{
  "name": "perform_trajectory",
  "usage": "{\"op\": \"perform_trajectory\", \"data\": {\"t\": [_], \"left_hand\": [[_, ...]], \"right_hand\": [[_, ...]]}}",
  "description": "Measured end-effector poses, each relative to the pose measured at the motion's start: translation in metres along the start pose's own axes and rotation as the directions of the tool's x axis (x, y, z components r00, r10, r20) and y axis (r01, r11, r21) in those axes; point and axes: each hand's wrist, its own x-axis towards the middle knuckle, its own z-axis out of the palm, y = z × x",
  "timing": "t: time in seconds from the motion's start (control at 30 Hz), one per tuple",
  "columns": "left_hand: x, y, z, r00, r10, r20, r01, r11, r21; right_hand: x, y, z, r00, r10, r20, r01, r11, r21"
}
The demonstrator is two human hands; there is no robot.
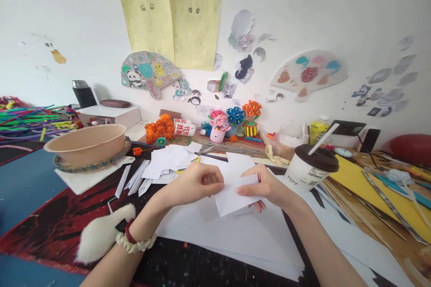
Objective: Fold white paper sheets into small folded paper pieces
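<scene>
In the middle of the head view, a small piece of white paper (pixel 232 202) is held above the desk, tilted toward me. My right hand (pixel 267 186) grips its right side, thumb on top and fingers behind. My left hand (pixel 198 178) is closed in a pinch at the paper's upper left corner; the exact contact at the fingertips is hard to make out. Beneath both hands lies a stack of larger white sheets (pixel 242 244). Beyond my left hand are a pile of cut paper pieces (pixel 170 159) and several folded paper strips (pixel 136 177).
A lidded drink cup (pixel 311 168) with a straw stands close to my right forearm. At left are a beige basin (pixel 85 145) and a white fluffy object (pixel 104 235). Handmade flowers (pixel 218 121) line the wall. Yellow card (pixel 377 188) and thin sticks lie at right.
</scene>
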Motion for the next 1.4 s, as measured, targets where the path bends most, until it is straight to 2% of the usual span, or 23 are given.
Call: {"op": "perform_trajectory", "data": {"t": [0.27, 0.7, 0.8, 0.9, 1.0, 1.13, 1.3, 1.4], "left_hand": [[-0.002, -0.001, -0.007, 0.998, 0.011, 0.062, -0.015, 0.998, 0.067], [-0.005, -0.004, -0.015, 0.993, 0.024, 0.114, -0.033, 0.997, 0.075], [-0.006, -0.008, -0.021, 0.997, 0.011, 0.074, -0.018, 0.995, 0.097], [-0.007, -0.011, -0.026, 0.999, -0.032, -0.027, 0.034, 0.994, 0.101], [-0.005, -0.009, -0.023, 0.993, -0.046, -0.113, 0.054, 0.997, 0.064], [-0.003, -0.006, -0.015, 0.997, -0.015, -0.074, 0.021, 0.997, 0.072], [-0.003, -0.007, -0.015, 1.0, -0.013, -0.025, 0.016, 0.991, 0.132], [-0.002, -0.008, -0.014, 0.997, 0.01, -0.082, 0.008, 0.977, 0.214]], "right_hand": [[0.001, 0.0, 0.001, 1.0, 0.012, 0.027, -0.012, 1.0, 0.007], [0.001, 0.001, 0.0, 0.998, 0.01, 0.055, -0.009, 1.0, -0.016], [0.0, 0.002, -0.005, 1.0, -0.006, 0.008, 0.006, 1.0, -0.022], [-0.001, 0.002, -0.009, 0.998, -0.032, -0.053, 0.031, 0.999, -0.033], [0.0, 0.002, -0.005, 0.998, -0.021, -0.054, 0.019, 0.999, -0.036], [0.003, 0.003, 0.002, 0.999, -0.005, -0.032, 0.004, 0.999, -0.042], [0.005, 0.003, 0.003, 0.999, -0.007, -0.043, 0.006, 1.0, -0.021], [0.004, 0.001, 0.004, 0.999, -0.004, -0.053, 0.003, 1.0, -0.017]]}}
